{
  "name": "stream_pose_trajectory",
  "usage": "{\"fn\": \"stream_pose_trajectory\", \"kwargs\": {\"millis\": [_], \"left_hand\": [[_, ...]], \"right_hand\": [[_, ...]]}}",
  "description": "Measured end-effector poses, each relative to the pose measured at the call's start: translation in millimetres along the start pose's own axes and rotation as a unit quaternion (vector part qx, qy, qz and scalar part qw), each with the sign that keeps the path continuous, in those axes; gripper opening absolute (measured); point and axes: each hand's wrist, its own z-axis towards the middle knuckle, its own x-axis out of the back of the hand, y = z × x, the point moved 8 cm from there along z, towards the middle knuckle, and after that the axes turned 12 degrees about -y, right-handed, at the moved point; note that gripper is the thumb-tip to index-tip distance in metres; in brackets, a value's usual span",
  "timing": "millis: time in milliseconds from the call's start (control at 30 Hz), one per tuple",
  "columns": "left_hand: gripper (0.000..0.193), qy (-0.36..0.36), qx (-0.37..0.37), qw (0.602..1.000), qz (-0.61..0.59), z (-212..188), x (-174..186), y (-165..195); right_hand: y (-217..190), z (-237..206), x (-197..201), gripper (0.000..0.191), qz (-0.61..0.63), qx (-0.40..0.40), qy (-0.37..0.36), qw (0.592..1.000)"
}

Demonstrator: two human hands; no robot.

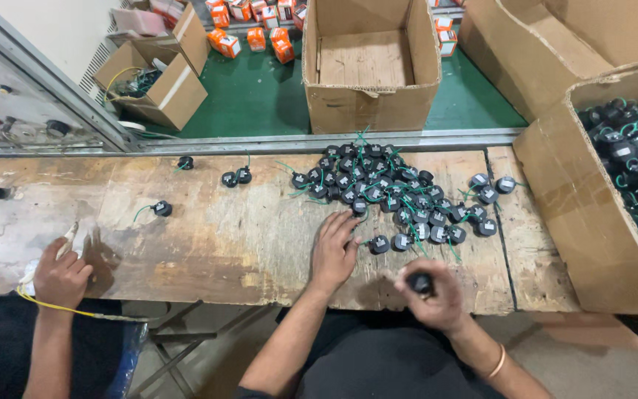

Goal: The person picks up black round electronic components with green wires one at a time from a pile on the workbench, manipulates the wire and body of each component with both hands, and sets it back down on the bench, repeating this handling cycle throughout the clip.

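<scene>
My left hand (334, 250) rests flat on the worn wooden workbench (215, 236), fingers spread, fingertips next to the near edge of a pile of small black round parts with green wires (385, 193). My right hand (434, 295) is closed around one of these black parts (420, 281) at the bench's front edge, slightly blurred. Loose parts lie near my left fingertips, such as one black part (379, 244).
Another person's hand (60, 277) at the left grips a tool with a yellow wire. An open empty cardboard box (371, 96) stands behind the bench. A box full of black parts (633, 170) stands at the right. A control panel (9, 103) is at far left.
</scene>
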Motion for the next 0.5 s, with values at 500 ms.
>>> {"fn": "stream_pose_trajectory", "kwargs": {"millis": [500], "left_hand": [[0.032, 0.047, 0.039, 0.998, -0.014, -6.7, 13.5, 3.9]], "right_hand": [[19.1, 7.2, -38.2, 0.067, 0.018, -0.106, -0.144, 0.984]]}}
